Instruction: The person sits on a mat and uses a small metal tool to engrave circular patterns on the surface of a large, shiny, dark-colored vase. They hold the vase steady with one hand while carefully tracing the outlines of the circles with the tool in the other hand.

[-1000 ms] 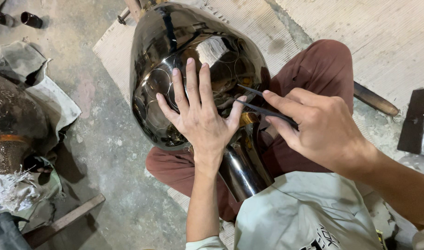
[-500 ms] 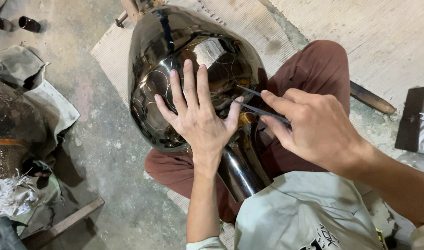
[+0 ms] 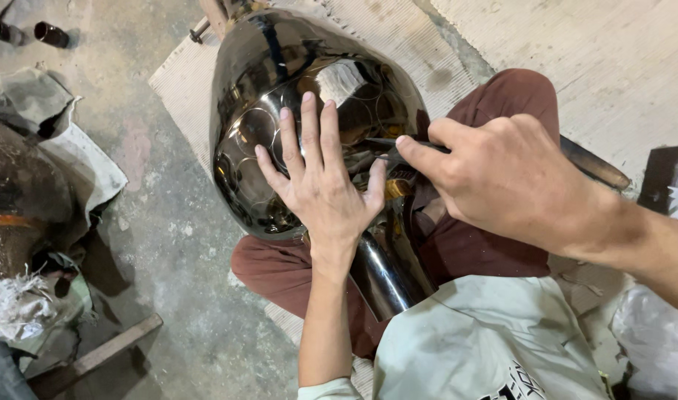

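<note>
My left hand (image 3: 320, 189) lies flat on the polished dark metal vase (image 3: 294, 111), fingers spread — the vase rests across my lap on my maroon trousers (image 3: 494, 252). My right hand (image 3: 502, 181) pinches a thin engraving tool (image 3: 387, 142) — tip against the metal.

I see a dark metal vessel (image 3: 279, 141), mirror-glossy and smooth, with fine circles scribed on it. At three o'clock, a thin matt metal tool (image 3: 383, 142). Beneath lie matt maroon cloth trousers (image 3: 502, 104), a coarse woven mat (image 3: 183, 81) and a rough concrete floor (image 3: 168, 244).
</note>
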### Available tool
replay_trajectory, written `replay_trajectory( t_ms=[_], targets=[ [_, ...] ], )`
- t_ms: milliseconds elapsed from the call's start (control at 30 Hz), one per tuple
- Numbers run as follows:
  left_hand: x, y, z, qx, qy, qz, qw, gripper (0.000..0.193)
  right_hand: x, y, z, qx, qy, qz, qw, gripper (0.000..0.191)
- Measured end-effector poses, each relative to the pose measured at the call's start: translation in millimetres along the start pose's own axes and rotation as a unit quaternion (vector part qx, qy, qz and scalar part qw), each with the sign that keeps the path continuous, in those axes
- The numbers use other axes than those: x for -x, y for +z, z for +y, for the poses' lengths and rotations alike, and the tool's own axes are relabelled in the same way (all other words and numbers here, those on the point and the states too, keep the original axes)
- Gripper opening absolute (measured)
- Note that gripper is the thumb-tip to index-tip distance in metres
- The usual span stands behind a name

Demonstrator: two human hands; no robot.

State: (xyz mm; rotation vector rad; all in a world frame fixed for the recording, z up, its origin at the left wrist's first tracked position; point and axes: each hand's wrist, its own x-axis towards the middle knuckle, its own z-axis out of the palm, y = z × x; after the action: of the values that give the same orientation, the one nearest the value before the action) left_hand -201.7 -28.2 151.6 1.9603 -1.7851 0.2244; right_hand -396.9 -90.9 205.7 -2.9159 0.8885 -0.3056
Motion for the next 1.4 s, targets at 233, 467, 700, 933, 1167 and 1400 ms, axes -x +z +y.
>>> replay_trajectory(
  t_ms=[233, 467, 700, 933, 1167, 1400],
  targets=[
    [1, 2, -1, 0.003, 0.001, -0.006, 1.000, 0.091, -1, -4, 1, 0.001, -0.006, -0.007, 1.000, 0.035],
    [1, 6, -1, 0.007, 0.000, 0.005, 1.000, 0.090, 8, 1, 3, 0.041, -0.047, 0.010, 0.998, 0.037],
    [2, 4, -1, 0.006, -0.001, 0.001, 1.000, 0.091, 11, -4, -1, 0.003, -0.006, 0.014, 1.000, 0.037],
    [1, 2, 0, 0.003, 0.002, 0.003, 1.000, 0.091, 12, -2, -3, -0.090, 0.097, -0.033, 0.991, 0.044],
    [0, 0, 0, -0.002, -0.001, -0.006, 1.000, 0.091, 14, -4, -6, -0.129, 0.129, -0.001, 0.983, 0.045],
    [0, 1, -2, -0.007, 0.002, -0.003, 1.000, 0.091, 14, -1, -5, -0.134, 0.142, -0.020, 0.980, 0.044]
  ],
)
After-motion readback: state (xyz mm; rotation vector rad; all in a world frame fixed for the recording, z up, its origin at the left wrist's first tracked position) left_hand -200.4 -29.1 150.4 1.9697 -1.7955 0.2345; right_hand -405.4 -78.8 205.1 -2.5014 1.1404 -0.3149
